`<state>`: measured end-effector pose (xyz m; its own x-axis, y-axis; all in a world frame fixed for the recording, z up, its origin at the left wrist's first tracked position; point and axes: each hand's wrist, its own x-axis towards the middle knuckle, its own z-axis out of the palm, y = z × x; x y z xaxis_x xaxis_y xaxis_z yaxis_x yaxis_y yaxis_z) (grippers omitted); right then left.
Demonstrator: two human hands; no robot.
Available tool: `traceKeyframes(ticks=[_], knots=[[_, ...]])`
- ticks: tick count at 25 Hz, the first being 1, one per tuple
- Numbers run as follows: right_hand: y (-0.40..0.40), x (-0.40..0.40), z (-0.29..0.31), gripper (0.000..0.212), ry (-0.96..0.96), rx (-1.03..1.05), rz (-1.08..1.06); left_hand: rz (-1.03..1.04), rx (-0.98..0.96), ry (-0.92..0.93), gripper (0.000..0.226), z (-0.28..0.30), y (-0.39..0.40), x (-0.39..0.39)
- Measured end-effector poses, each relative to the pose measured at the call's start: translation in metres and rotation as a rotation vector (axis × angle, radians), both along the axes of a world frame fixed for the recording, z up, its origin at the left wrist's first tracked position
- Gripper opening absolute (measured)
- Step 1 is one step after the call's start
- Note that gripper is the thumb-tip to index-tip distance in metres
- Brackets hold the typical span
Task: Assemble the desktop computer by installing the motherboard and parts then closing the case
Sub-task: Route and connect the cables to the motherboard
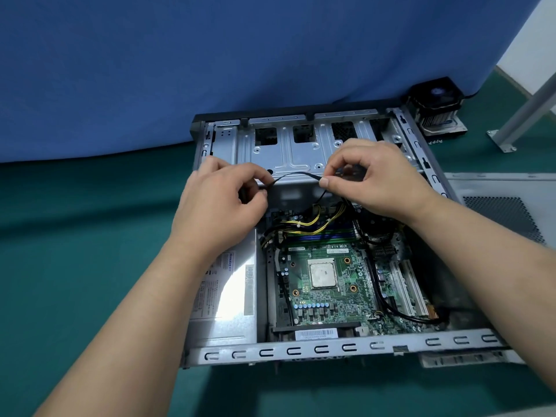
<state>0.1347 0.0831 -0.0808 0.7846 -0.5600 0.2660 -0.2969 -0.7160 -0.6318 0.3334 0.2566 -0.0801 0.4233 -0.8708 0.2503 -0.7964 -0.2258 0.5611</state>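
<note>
- Head view: the motherboard (328, 284) already sits in the open case (301, 349), its processor bare.
- Above the motherboard, your left hand (222, 203) and right hand (376, 182) each pinch a thin black cable (296, 174), stretched between them.
- Beside the case's far right corner, the cooler (436, 108) waits uninstalled.
- Right of the case lies the side panel (505, 206); closing remains.

Open desktop case (319, 350) lies flat on the green tabletop (75, 266), side uncovered; green motherboard (328, 284) sits inside with bare CPU (323, 275) in its socket; silver power supply (228, 296) occupies the left bay; yellow-and-black wiring (316, 221) crosses the board's far edge; thin black cable (298, 174) spans between left hand (222, 203) and right hand (376, 182), pinched by both; grey side panel (505, 200) lies flat at right; heatsink fan (436, 103) stands beyond the case.
</note>
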Motion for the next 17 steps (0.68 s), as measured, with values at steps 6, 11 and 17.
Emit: traceKeyframes(ticks=[6, 11, 17], knots=[[0.036, -0.030, 0.008, 0.017, 0.254, -0.268, 0.013, -0.124, 0.138, -0.125, 0.017, 0.000, -0.002, -0.006], [0.055, -0.025, -0.012, 0.021, 0.488, 0.063, -0.121, -0.121, 0.051, -0.095, 0.022, -0.002, -0.002, -0.007], [0.064, 0.023, -0.031, 0.062, 0.712, 0.050, 0.089, -0.081, -0.054, -0.096, 0.029, -0.001, -0.002, -0.005]])
